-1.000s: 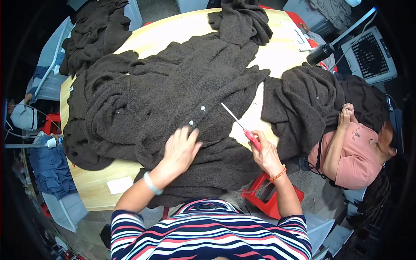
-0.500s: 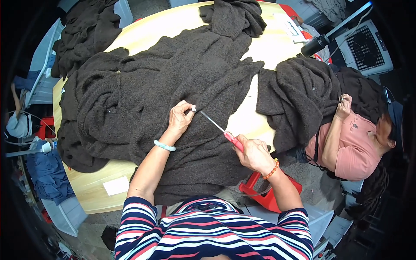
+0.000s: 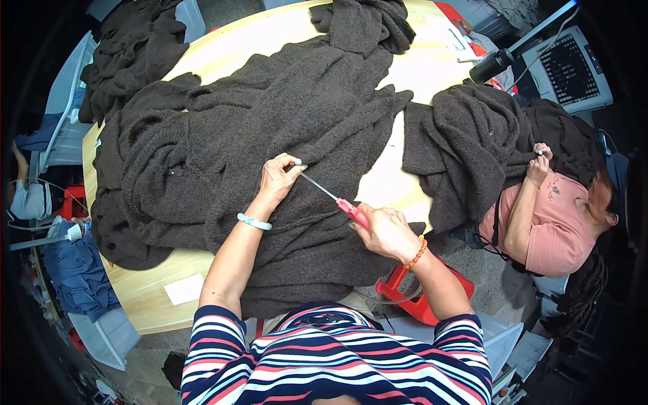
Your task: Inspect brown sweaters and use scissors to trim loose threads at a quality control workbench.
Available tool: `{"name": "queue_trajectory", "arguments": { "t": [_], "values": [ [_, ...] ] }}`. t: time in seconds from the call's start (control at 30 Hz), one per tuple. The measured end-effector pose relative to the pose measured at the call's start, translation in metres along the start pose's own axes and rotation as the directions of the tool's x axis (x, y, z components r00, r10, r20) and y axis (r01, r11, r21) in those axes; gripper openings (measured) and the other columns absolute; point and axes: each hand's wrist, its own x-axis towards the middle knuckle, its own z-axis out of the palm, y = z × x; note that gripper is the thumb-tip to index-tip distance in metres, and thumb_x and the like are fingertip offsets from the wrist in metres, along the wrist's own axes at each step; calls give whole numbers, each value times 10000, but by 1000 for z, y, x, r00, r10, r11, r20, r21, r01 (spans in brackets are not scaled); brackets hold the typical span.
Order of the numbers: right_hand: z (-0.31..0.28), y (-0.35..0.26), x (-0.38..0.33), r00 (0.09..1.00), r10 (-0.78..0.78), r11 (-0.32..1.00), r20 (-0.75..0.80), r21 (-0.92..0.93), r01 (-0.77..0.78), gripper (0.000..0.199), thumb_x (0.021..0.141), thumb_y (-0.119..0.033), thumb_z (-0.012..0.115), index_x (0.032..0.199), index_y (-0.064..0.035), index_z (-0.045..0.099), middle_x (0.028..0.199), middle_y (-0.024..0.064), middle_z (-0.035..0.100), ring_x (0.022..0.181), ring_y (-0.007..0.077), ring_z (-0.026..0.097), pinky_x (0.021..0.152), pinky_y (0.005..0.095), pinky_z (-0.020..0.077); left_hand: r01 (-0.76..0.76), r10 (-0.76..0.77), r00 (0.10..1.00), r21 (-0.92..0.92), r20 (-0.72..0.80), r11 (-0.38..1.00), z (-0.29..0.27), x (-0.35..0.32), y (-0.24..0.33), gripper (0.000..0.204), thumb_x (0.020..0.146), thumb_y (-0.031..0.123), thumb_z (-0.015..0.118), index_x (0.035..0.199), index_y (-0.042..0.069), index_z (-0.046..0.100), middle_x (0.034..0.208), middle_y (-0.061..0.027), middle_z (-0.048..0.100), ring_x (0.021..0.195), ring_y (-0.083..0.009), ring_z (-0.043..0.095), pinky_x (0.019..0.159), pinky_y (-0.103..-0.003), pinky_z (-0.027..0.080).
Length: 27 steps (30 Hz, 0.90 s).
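A large dark brown knitted garment lies heaped in folds over the middle of the table. My left hand rests on it, thumb and forefinger pinched together on a bit of the knit, with something whitish on the fingertips. In my right hand is a red-handled tool with a thin metal shaft. The shaft slants up and left, and its tip reaches the knit right beside my left fingertips. Those fingers and the folds hide the very end of the tip.
Pale wood shows on the table, where a white paper lies. More dark knitwear is piled at the right, beside a co-worker in a pink shirt. A red stool stands below my right forearm. Bins stand around the edges.
My right hand has moved slightly left and up, bringing the tool's tip closer to my left fingertips. My left hand has shifted slightly and still pinches the knit. The co-worker's hands moved a little.
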Motion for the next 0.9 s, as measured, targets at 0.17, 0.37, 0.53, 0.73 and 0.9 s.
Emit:
{"name": "queue_trajectory", "arguments": {
  "t": [0.17,0.37,0.53,0.73,0.9],
  "values": [
    [-1,15,-8,994,-22,995,-109,90,31,181,879,-189,612,1002,-70,554,732,191,627,728,385,635,683,469,499,52,-91,991,350,97,935,-37,-17,53,494,695,247,817,1086,-11,662,831,-80,666,733,-148,611,686,-294,492],
    [8,14,-16,999,-38,997,-36,58,40,210,872,-177,632,1033,-67,555,771,185,631,754,381,637,691,455,496,291,-324,933,200,158,936,-43,-37,46,557,778,295,774,1187,-38,597,968,-117,656,697,-146,632,615,-268,517],
    [8,9,-17,998,-53,997,-39,52,55,209,878,-196,635,1027,-73,557,756,178,626,743,374,636,688,458,495,665,-581,747,-367,324,651,-29,-30,52,400,986,289,533,1224,-32,537,1078,-147,617,605,-184,676,491,-225,554],
    [8,9,-18,999,-37,998,-17,42,38,197,882,-199,631,1019,-72,567,775,186,631,761,373,638,696,456,495,695,-562,712,-535,420,481,-18,-34,24,217,946,113,594,1131,1,569,866,-79,643,636,-180,684,541,-255,590],
    [9,11,-23,1000,-31,1000,2,0,31,192,887,-210,624,1008,-67,579,728,186,626,728,388,634,681,467,495,552,-474,834,-429,282,715,-1,-44,16,214,830,-71,647,1040,-68,602,871,-128,669,668,-157,678,559,-243,564]
  ]
}}
